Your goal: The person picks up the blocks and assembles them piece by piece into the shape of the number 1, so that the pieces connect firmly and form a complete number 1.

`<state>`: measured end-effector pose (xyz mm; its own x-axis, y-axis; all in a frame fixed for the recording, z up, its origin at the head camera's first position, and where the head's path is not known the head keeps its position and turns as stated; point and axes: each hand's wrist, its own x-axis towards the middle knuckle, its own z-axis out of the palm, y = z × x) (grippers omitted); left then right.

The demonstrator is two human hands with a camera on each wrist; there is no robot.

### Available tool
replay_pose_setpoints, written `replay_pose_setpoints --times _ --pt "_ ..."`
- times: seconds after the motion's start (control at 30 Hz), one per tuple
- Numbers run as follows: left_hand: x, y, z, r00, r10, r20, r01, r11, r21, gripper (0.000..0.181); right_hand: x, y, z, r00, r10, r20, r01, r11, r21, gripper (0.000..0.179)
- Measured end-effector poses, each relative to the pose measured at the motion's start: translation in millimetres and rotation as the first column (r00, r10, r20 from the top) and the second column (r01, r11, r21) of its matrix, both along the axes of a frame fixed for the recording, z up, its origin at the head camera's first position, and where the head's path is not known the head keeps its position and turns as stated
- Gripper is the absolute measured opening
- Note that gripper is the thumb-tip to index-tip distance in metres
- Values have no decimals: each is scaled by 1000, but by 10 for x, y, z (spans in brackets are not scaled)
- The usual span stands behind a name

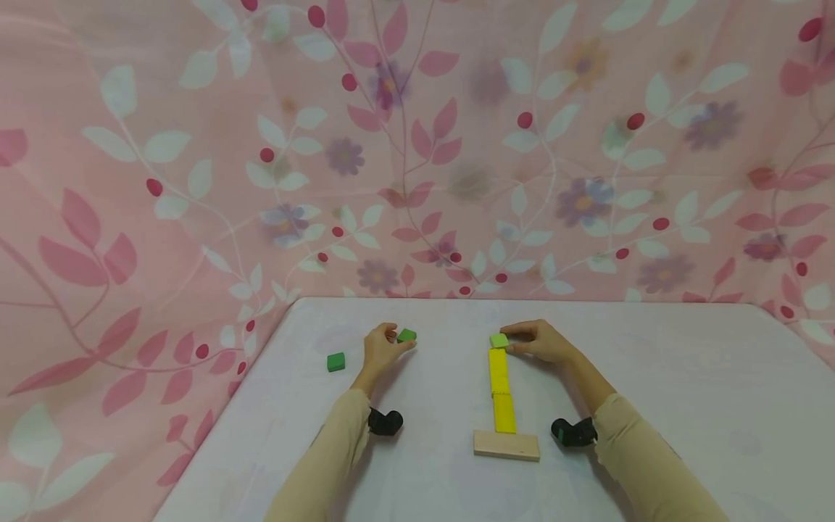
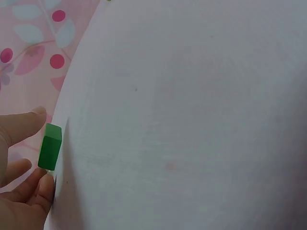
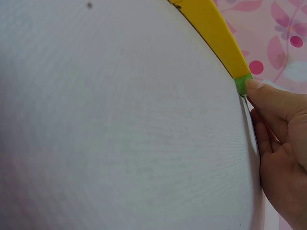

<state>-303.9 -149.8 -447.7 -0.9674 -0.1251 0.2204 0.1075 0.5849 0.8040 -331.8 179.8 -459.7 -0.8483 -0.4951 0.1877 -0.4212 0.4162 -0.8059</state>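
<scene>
My left hand pinches a green block between thumb and fingers, low over the table. In the left wrist view this green block shows between the thumb above and the fingertips below. On the right, my right hand pinches a light green block at the far end of a row of yellow blocks. The right wrist view has the thumb on that green block, which meets the end of the yellow strip. The row's near end meets a plain wooden plank lying crosswise.
Another green block lies on the white-covered table, left of my left hand. Black wrist devices sit at both sleeve cuffs. A pink floral cloth hangs behind the table's far edge.
</scene>
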Motion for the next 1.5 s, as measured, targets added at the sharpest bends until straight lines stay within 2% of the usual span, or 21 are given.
replay_pose_setpoints --times 0.1,0.2,0.43,0.5,0.63,0.77,0.93,1.03,1.2,1.4,1.5 --pt "-14 3 -16 1000 -7 12 7 1000 -6 52 -7 -3 -3 1000 -3 -8 3 1000 7 40" --pt "-20 5 -19 1000 -24 -3 24 1000 -19 51 11 -16 25 1000 -7 -4 7 1000 24 40" --pt "-28 39 7 999 -40 -17 39 998 -48 47 206 -83 286 1000 15 18 -15 1000 -3 37" --pt "-31 51 13 999 -38 -15 37 998 -57 45 232 -87 320 1000 14 10 -14 1000 10 37" --pt "-24 76 20 999 -30 -12 29 996 -80 41 136 -43 188 1000 14 -23 -13 999 39 36" --pt "-25 98 17 1000 -14 -11 13 996 -91 38 -3 15 11 1000 10 9 -10 1000 20 39" --pt "-55 116 -22 999 18 -40 -23 992 -125 33 -1 1 9 999 -19 41 19 1000 5 40" --pt "-57 120 -43 998 15 -67 -27 983 -179 29 10 -10 16 999 -29 44 29 1000 7 41" --pt "-32 103 -68 996 -35 -80 16 974 -228 27 21 -12 26 999 -34 40 33 999 16 41" --pt "7 57 -65 991 -77 -110 54 978 -199 28 26 -16 33 998 -37 44 36 999 24 41" --pt "17 37 -67 990 -91 -104 71 981 -181 29 16 -17 17 998 -37 43 36 999 22 41"
